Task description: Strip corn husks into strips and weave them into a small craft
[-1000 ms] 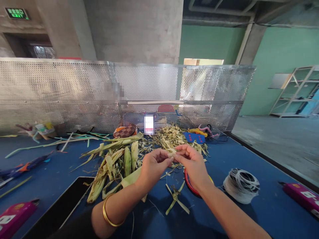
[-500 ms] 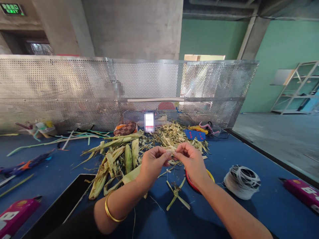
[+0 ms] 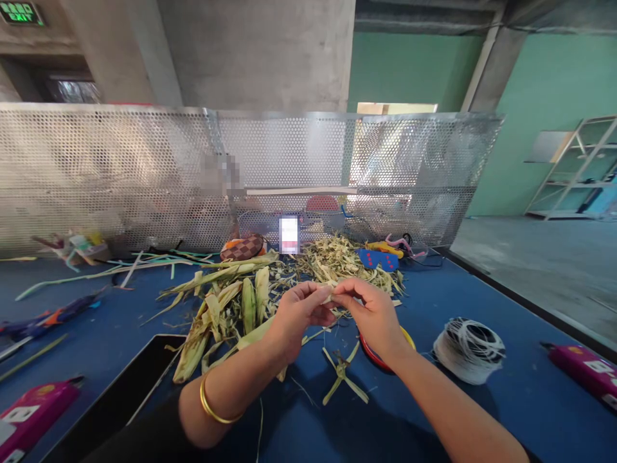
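Observation:
My left hand (image 3: 299, 316) and my right hand (image 3: 369, 315) meet over the middle of the table, both pinching a small pale piece of corn husk (image 3: 330, 290) between thumbs and fingertips. Fingers cover most of that piece. Below them on the blue tabletop lies a small figure of knotted corn husk (image 3: 341, 373) with splayed limbs. Left of my hands is a heap of long corn husks (image 3: 248, 305); behind them rises a pile of shredded husk (image 3: 342, 254). A red and yellow ring (image 3: 373, 357) is partly hidden under my right wrist.
A spool of white string (image 3: 468, 352) stands at right, with a magenta device (image 3: 583, 370) farther right. At left are a black tray (image 3: 130, 379) and another magenta device (image 3: 36, 415). A perforated metal screen (image 3: 289, 151) closes off the back, before which a lit phone (image 3: 289, 233) stands.
My right fingers have shifted slightly left and closer over the husk piece, so less of it shows. The husk figure and the rest of the table are unchanged.

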{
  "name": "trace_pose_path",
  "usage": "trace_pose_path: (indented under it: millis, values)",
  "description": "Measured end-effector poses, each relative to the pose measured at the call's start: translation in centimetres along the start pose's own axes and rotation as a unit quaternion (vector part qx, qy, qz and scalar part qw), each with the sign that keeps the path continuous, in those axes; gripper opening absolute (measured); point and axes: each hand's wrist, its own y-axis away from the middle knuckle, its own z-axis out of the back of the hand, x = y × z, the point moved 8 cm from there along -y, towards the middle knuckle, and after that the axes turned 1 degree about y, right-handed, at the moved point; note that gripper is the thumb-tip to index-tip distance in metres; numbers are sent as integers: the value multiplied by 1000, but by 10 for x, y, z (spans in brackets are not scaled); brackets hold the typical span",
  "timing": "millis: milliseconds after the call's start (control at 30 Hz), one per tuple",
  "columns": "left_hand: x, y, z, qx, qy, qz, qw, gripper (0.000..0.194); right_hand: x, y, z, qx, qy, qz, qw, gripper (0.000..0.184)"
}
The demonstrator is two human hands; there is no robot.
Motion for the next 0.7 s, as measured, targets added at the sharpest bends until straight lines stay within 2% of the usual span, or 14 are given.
trace_pose_path:
  millis: [167, 367, 500, 600, 700]
  values:
    - [-4, -1, 4, -26, -26, -40, 999, 28, 2, 1, -3, 15, 27, 13, 999, 10]
    - [-12, 5, 8, -88, -55, -127, 987, 21, -3, 5, 0, -38, 35, -15, 999, 10]
    - [-14, 6, 6, -77, -85, -142, 983, 18, -15, 4, 0, -45, -44, -86, 994, 12]
    - [-18, 6, 5, -61, -127, -167, 976, 16, -23, 3, -4, -24, -129, -146, 981, 29]
    - [-21, 6, 3, -52, -172, -192, 965, 16, -23, 2, -11, 17, -166, -176, 970, 19]
